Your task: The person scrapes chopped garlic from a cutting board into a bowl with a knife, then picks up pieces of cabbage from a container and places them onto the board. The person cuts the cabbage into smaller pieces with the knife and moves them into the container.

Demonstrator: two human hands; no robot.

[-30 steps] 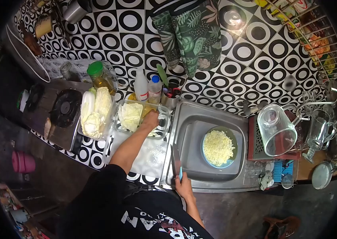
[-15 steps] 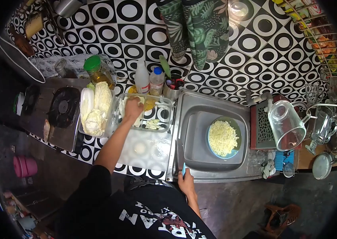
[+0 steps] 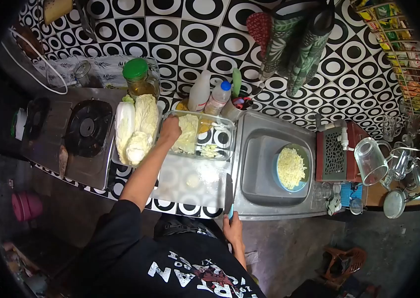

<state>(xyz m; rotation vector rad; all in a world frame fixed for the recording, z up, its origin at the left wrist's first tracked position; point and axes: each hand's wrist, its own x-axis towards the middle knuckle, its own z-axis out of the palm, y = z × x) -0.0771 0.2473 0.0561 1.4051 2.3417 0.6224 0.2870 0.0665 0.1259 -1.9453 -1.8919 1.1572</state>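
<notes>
My left hand (image 3: 171, 131) is closed at the left end of a clear divided container (image 3: 232, 130), beside a pale cabbage piece (image 3: 188, 133) lying in it; whatever its fingers pinch is hidden. Small pale chopped bits (image 3: 210, 150) sit in another compartment. In my right hand (image 3: 233, 229) is a knife (image 3: 229, 191) with a blue handle, its dark blade pointing away from me over the right edge of a translucent cutting board (image 3: 180, 191). Left of the container, napa cabbages (image 3: 145, 116) rest together in a tray.
A blue bowl of finely chopped pale vegetable (image 3: 291, 168) stands in the sink (image 3: 257, 186). Bottles (image 3: 218, 99) and a green-lidded jar (image 3: 138, 79) line the wall. The stove (image 3: 88, 128) is at left; glassware (image 3: 370, 158) hangs at right.
My left hand has shifted from above the cabbage piece to the container's left end, uncovering the piece. The knife blade now points up over the board's edge. The whole view has shifted.
</notes>
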